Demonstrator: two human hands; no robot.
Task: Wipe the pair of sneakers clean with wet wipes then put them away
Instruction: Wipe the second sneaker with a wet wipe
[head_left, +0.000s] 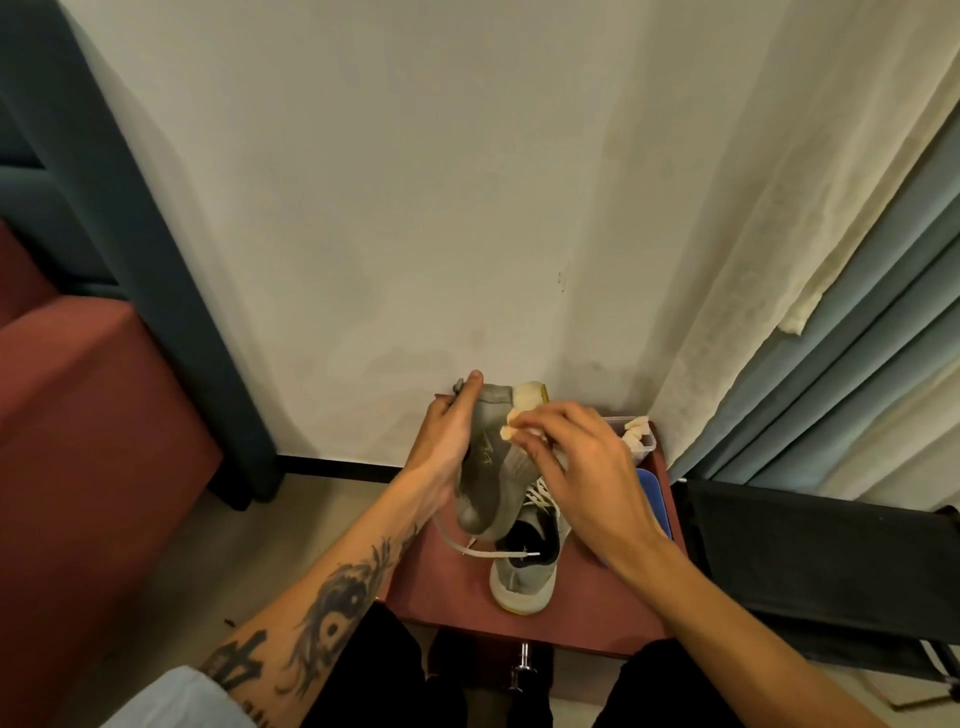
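My left hand (445, 441) grips a grey sneaker (491, 467) from its left side and holds it up on end above the small red table (447, 582), its pale toe cap pointing toward the wall. My right hand (566, 462) pinches a crumpled wet wipe (511, 423) and presses it against the sneaker's upper side near the toe. A loose white lace hangs from the held sneaker. The second grey sneaker (524, 571) lies flat on the table below, heel toward me, partly covered by my right hand.
A clear tub (636, 436) with wipes sits at the table's far right corner, a blue lid (655, 499) beside it. A red armchair (93, 415) stands left, a black folding chair (810, 561) right. Wall and curtains lie behind; my knees are below.
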